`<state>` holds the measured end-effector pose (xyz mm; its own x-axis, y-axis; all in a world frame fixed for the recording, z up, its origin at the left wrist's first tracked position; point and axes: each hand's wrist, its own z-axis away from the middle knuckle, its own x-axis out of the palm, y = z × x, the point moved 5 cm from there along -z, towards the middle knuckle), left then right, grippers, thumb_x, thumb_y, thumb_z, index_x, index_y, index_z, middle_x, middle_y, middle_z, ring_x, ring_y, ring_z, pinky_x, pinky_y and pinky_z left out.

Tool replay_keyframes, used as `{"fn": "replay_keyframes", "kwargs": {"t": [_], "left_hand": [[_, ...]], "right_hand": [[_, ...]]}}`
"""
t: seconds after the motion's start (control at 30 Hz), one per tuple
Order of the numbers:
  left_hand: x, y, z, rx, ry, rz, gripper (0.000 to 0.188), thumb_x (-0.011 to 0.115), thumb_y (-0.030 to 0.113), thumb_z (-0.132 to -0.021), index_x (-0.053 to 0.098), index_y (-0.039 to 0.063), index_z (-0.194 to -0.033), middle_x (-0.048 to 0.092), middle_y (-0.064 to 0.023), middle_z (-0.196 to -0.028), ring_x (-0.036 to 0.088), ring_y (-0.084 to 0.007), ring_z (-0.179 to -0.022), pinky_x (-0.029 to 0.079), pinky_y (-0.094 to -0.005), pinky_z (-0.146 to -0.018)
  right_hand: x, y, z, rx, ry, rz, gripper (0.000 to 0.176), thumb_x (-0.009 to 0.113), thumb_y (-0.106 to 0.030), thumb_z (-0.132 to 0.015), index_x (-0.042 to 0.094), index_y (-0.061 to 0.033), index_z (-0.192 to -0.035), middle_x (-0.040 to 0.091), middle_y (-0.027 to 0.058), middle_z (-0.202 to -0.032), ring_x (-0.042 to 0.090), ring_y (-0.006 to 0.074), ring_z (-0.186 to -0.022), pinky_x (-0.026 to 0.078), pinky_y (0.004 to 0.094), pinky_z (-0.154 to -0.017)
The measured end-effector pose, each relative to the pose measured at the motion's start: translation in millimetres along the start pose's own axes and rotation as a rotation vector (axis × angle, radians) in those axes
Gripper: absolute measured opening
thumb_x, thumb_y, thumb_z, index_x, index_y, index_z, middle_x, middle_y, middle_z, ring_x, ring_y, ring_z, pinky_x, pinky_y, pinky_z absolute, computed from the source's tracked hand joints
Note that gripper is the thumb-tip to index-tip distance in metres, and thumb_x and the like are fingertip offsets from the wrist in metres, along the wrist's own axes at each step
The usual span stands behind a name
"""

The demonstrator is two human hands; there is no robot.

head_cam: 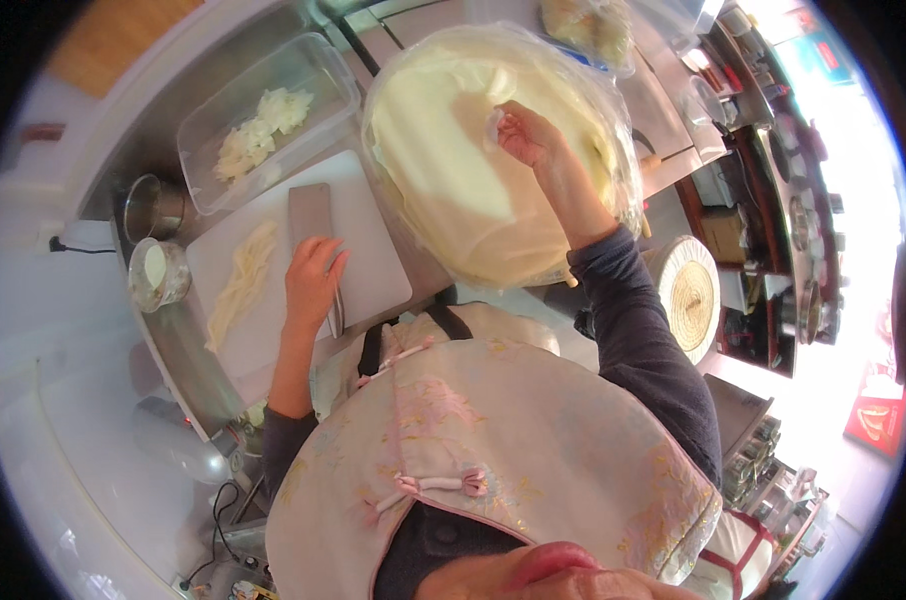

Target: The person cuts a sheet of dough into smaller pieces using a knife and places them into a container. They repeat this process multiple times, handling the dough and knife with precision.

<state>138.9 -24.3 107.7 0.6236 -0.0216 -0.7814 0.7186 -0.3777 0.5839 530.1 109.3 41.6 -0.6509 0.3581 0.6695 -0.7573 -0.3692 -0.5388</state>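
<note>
My left hand (314, 277) hovers over a white cutting board (374, 255), its thumb apart from the loosely bent fingers. Partly beneath it is a cleaver (310, 214), its handle towards me. A long folded strip of pale, thin sheet food (243, 281) lies on the board, left of this hand. With its fingertips, my right hand (526, 135) pinches a small, translucent whitish piece (493, 127) above a large round of pale sheet-like food (438, 150). Clear plastic film wraps the round's edge. Left of the round, a clear plastic box (190, 161) contains pale, ruffled pieces (262, 135).
A steel pot (153, 208) and a clear tub with something white inside (159, 274) stand by the board's left corner. A plastic bag of food (588, 30) lies beyond the round. A round woven-topped stool (689, 300) is at my right, before shelves of kitchenware (738, 210).
</note>
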Motion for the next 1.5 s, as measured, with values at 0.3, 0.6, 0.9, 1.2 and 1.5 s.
{"fn": "replay_keyframes", "kwargs": {"t": [0.3, 0.6, 0.9, 1.2, 1.5], "left_hand": [[14.5, 72.9, -65.3, 0.022, 0.011, 0.107, 0.034, 0.071, 0.021, -0.084, 0.065, 0.006, -0.114, 0.063, -0.0114, -0.107, 0.06, -0.0306, -0.101, 0.048, -0.0393, -0.088], [55.0, 77.0, -48.7, -0.221, -0.44, 0.736, 0.023, 0.065, 0.01, -0.086, 0.066, 0.003, -0.108, 0.066, -0.0061, -0.093, 0.063, -0.0176, -0.083, 0.051, -0.0332, -0.076], [-92.5, -26.2, 53.5, -0.416, -0.257, 0.367, 0.018, 0.074, 0.017, -0.084, 0.067, 0.002, -0.093, 0.057, 0.0027, -0.073, 0.047, -0.0045, -0.069, 0.04, -0.0231, -0.061], [-149.9, -204.6, 115.2, -0.588, -0.015, -0.191, 0.026, 0.077, 0.03, -0.078, 0.071, 0.01, -0.095, 0.067, -0.0091, -0.087, 0.061, -0.0285, -0.088, 0.049, -0.039, -0.075], [-116.6, -264.9, 137.9, -0.366, 0.039, -0.46, 0.069, 0.079, 0.033, -0.072, 0.049, 0.004, -0.127, 0.058, -0.0111, -0.117, 0.05, -0.0314, -0.115, 0.043, -0.0463, -0.094]], "right_hand": [[122.0, 5.3, 158.4, -0.228, -0.381, 1.138, 0.013, 0.061, -0.009, -0.092, 0.067, -0.0012, -0.101, 0.056, -0.0013, -0.084, 0.051, 0.0084, -0.073, 0.042, 0.023, -0.064], [170.9, 37.4, 222.8, -0.119, -0.799, 1.028, 0.017, 0.053, -0.01, -0.096, 0.063, 0.0019, -0.103, 0.062, 0.0048, -0.093, 0.056, 0.0122, -0.087, 0.045, 0.0276, -0.08], [181.7, 114.8, 161.2, 0.036, -0.848, 1.166, 0.023, 0.049, -0.019, -0.102, 0.06, -0.0007, -0.094, 0.061, 0.0022, -0.083, 0.054, 0.0098, -0.077, 0.046, 0.0255, -0.073], [272.6, 289.5, -0.2, -0.229, -0.885, 1.727, 0.026, 0.064, -0.024, -0.09, 0.064, 0.001, -0.099, 0.066, 0.0085, -0.085, 0.061, 0.0174, -0.076, 0.049, 0.03, -0.07], [266.7, 390.3, -21.3, -1.11, -0.95, 1.957, 0.047, 0.068, -0.012, -0.077, 0.059, -0.0085, -0.122, 0.06, 0.0176, -0.111, 0.058, 0.0347, -0.104, 0.05, 0.0466, -0.087]]}}
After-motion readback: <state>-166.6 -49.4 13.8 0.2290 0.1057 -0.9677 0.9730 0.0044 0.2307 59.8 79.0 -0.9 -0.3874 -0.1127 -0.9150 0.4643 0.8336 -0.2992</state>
